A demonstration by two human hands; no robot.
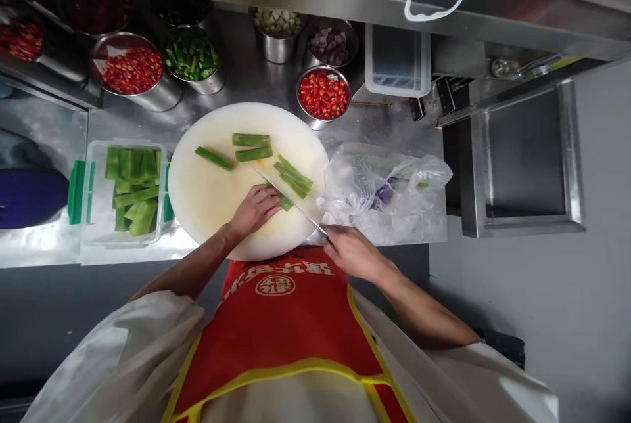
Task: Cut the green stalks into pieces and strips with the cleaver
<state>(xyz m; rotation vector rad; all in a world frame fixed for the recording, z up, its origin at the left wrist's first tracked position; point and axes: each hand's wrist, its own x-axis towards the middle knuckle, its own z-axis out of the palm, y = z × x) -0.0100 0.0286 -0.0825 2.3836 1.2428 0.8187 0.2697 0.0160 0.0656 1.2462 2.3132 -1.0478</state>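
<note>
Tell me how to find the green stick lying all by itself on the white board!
Find the big white cutting board, right in front of the red apron. Look at its upper left part, beyond the left hand, for a green stick slanting down to the right. It lies alone, while the pair of green sticks to its right lie close together.

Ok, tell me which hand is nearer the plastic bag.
Right. The right hand, gripping the knife, is close to the plastic bag, on its near side; the left hand is farther left, over the cutting board.
</note>
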